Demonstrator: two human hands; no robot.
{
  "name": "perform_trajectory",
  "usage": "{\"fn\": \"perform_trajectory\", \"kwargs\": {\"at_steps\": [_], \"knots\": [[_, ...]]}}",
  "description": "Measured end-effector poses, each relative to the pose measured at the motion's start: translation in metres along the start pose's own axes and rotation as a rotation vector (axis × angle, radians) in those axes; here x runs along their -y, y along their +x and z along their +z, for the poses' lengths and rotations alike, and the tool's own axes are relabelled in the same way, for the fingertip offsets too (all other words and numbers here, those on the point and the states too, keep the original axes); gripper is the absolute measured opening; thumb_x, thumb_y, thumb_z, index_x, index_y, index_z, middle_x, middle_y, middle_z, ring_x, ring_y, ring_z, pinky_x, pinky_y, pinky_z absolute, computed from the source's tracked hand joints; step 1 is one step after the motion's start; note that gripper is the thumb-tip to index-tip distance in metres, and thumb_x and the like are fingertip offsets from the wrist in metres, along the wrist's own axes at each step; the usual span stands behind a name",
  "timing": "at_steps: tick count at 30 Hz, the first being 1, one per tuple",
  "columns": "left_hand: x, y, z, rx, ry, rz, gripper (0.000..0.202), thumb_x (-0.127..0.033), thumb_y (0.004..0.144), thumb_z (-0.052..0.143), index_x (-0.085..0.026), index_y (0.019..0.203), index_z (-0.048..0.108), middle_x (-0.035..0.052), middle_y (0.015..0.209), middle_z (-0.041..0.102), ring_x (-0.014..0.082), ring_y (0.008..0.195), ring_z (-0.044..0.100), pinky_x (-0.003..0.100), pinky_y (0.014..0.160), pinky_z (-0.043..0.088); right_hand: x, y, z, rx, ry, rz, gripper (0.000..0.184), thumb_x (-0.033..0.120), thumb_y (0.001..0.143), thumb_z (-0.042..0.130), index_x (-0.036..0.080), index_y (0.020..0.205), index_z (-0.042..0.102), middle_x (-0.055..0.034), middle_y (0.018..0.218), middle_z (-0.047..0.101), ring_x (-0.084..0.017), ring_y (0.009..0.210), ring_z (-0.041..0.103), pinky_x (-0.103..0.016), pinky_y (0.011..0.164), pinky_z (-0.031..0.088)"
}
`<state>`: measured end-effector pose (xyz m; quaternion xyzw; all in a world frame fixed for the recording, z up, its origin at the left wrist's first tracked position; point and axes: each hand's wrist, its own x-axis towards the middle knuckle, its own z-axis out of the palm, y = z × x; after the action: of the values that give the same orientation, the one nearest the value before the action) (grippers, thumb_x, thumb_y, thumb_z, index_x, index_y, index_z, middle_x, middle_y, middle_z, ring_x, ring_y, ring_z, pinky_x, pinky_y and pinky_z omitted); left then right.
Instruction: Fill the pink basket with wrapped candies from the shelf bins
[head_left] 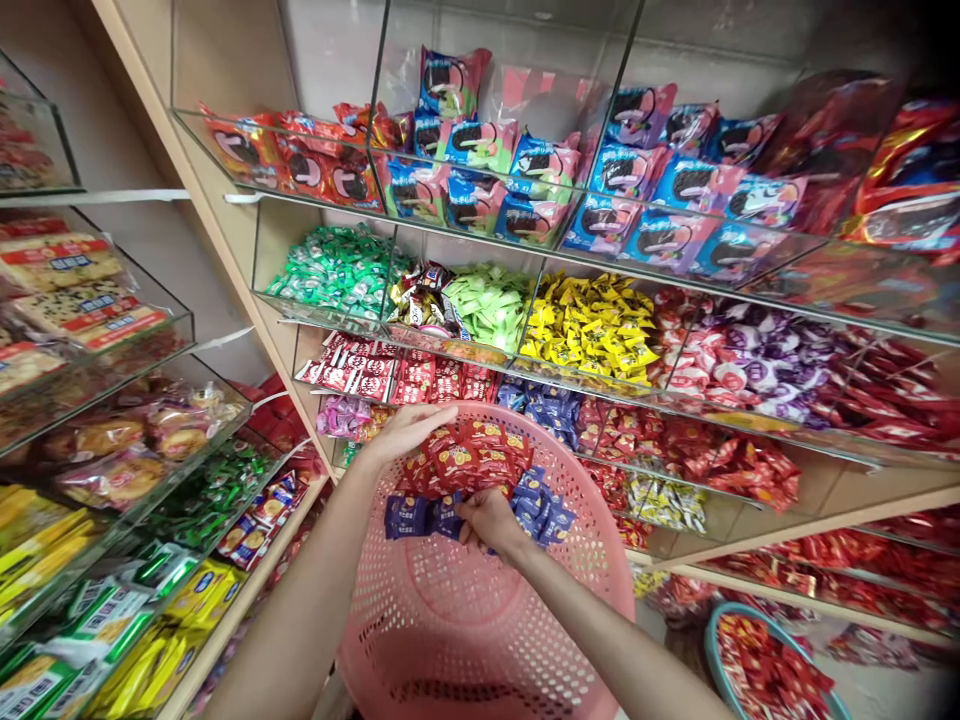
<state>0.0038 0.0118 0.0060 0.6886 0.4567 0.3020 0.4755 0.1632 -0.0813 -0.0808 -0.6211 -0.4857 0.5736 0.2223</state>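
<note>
A pink perforated plastic basket [480, 610] is tilted up in front of the candy shelves. Red sweet packets [469, 460] and blue sweet packets [536, 505] lie piled at its upper edge. My left hand [405, 430] rests on the red packets with its fingers curled over them. Just below, my right hand [487, 520] is closed, pinching blue packets [420, 515] in the pile.
Clear glass bins hold green [337, 270], yellow [589, 325], purple and red candies, with blue cookie packs [630, 170] above. Snack shelves [90, 420] run along the left. A teal basket [765, 665] of red sweets sits at the lower right.
</note>
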Motion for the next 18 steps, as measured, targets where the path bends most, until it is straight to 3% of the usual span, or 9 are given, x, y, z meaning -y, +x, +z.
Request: {"fn": "perform_trajectory", "kwargs": {"at_steps": [3, 5, 7, 10, 14, 18], "knots": [[0.001, 0.001, -0.001, 0.008, -0.006, 0.005, 0.047, -0.058, 0.074, 0.050, -0.021, 0.095, 0.070, 0.0022, 0.107, 0.068, 0.0210, 0.106, 0.057, 0.031, 0.096, 0.037, 0.002, -0.003, 0.003, -0.099, -0.118, -0.031, 0.041, 0.026, 0.079, 0.051, 0.018, 0.039, 0.047, -0.0011, 0.036, 0.052, -0.009, 0.030, 0.046, -0.018, 0.035, 0.034], [0.001, 0.002, -0.001, 0.019, -0.024, 0.006, 0.048, -0.058, 0.074, 0.051, -0.019, 0.095, 0.070, 0.0027, 0.104, 0.069, 0.0212, 0.103, 0.058, 0.031, 0.094, 0.038, 0.006, -0.006, 0.005, -0.198, -0.316, -0.059, 0.035, 0.025, 0.079, 0.051, 0.018, 0.045, 0.053, -0.0036, 0.041, 0.057, -0.013, 0.041, 0.056, -0.020, 0.045, 0.041], [0.000, 0.002, -0.001, 0.006, -0.021, -0.005, 0.047, -0.057, 0.073, 0.052, -0.019, 0.092, 0.071, 0.0028, 0.102, 0.070, 0.0215, 0.100, 0.059, 0.030, 0.091, 0.040, 0.010, -0.007, 0.007, -0.310, -0.570, -0.076, 0.024, 0.024, 0.079, 0.052, 0.016, 0.058, 0.062, -0.0085, 0.057, 0.066, -0.018, 0.061, 0.065, -0.023, 0.057, 0.046], [-0.001, 0.003, -0.001, 0.008, 0.035, 0.022, 0.047, -0.058, 0.074, 0.050, -0.019, 0.091, 0.071, 0.0025, 0.101, 0.069, 0.0221, 0.099, 0.059, 0.030, 0.088, 0.041, 0.017, -0.010, 0.007, -0.393, -0.825, -0.089, 0.019, 0.026, 0.078, 0.053, 0.014, 0.081, 0.068, -0.0144, 0.086, 0.070, -0.024, 0.085, 0.066, -0.028, 0.069, 0.048], [0.000, 0.004, -0.002, 0.022, 0.062, 0.024, 0.047, -0.056, 0.075, 0.048, -0.020, 0.094, 0.070, 0.0028, 0.099, 0.069, 0.0223, 0.098, 0.058, 0.031, 0.088, 0.042, 0.026, -0.018, 0.012, -0.351, -0.958, -0.173, 0.025, 0.026, 0.082, 0.047, 0.015, 0.090, 0.069, -0.0142, 0.090, 0.069, -0.025, 0.087, 0.066, -0.030, 0.072, 0.049], [0.002, 0.005, -0.004, 0.023, 0.063, 0.007, 0.045, -0.055, 0.074, 0.049, -0.021, 0.096, 0.070, 0.0021, 0.100, 0.069, 0.0216, 0.100, 0.057, 0.030, 0.090, 0.040, 0.032, -0.029, 0.029, -0.117, -1.045, -0.269, 0.028, 0.025, 0.079, 0.046, 0.013, 0.088, 0.070, -0.0158, 0.088, 0.069, -0.028, 0.085, 0.066, -0.035, 0.070, 0.052]]}}
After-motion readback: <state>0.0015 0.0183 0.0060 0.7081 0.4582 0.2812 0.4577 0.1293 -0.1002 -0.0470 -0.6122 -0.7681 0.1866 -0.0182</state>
